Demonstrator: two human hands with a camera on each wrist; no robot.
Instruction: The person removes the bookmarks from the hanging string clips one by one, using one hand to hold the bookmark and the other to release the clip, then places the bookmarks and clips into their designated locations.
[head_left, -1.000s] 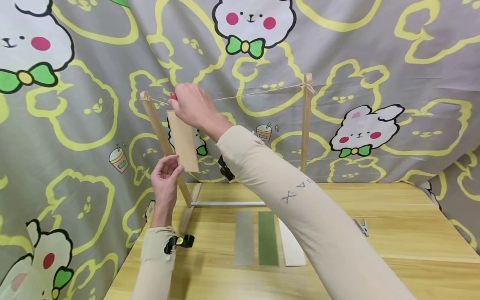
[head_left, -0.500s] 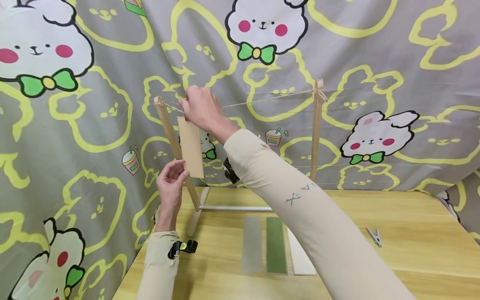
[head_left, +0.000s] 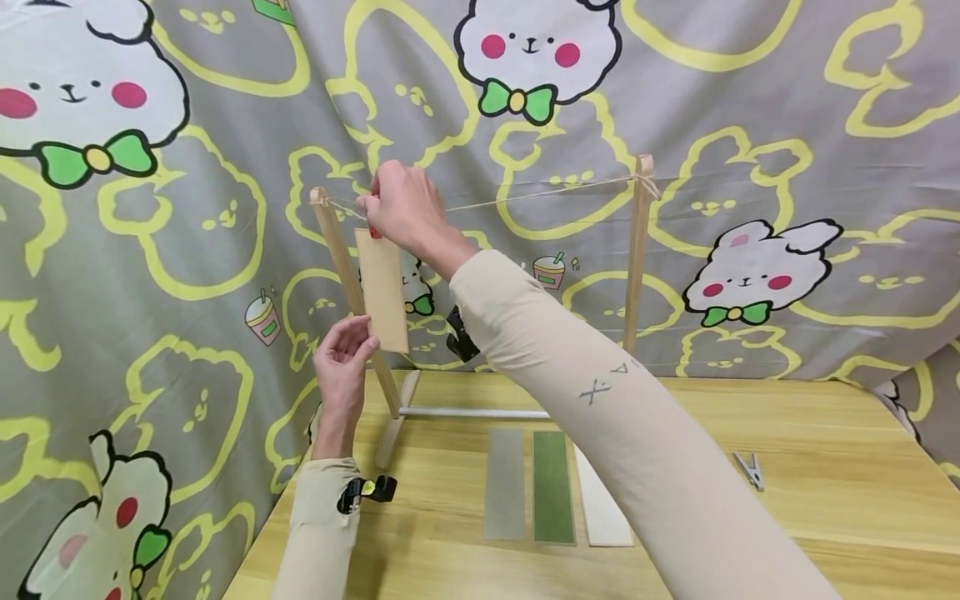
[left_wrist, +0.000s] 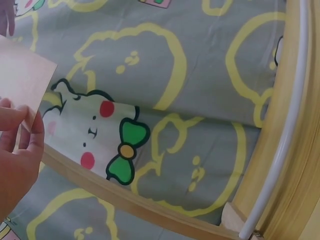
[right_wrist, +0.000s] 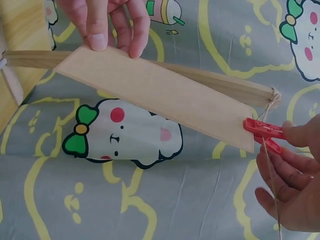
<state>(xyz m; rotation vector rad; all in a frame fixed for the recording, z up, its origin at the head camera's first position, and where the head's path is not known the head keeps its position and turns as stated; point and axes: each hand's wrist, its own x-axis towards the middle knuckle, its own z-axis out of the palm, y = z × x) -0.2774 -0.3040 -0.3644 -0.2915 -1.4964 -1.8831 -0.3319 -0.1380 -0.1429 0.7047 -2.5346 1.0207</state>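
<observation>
A beige rectangular strip (head_left: 385, 292) hangs lengthwise beside the left post of a wooden frame. My left hand (head_left: 343, 357) pinches its lower left edge, the thumb on the front face and fingers behind. At the strip's top edge my right hand (head_left: 405, 204) holds a red clothespin (right_wrist: 263, 130) between thumb and fingers. In the right wrist view the clothespin's tip lies over the strip's end, and the string (right_wrist: 270, 172) runs by it. Whether its jaws also catch the string cannot be told. The left wrist view shows only the strip's lower corner (left_wrist: 25, 80).
The string is tied between the left post (head_left: 337, 250) and the right post (head_left: 637, 250). On the table lie a grey strip (head_left: 506, 483), a green strip (head_left: 553, 487) and a white strip (head_left: 603, 508). A grey clothespin (head_left: 749, 471) lies farther right. A patterned curtain (head_left: 885, 292) hangs behind.
The red clothespin has come down from above the strip onto its top edge, with my right hand still holding it. My left hand keeps its pinch. The head view has shifted slightly.
</observation>
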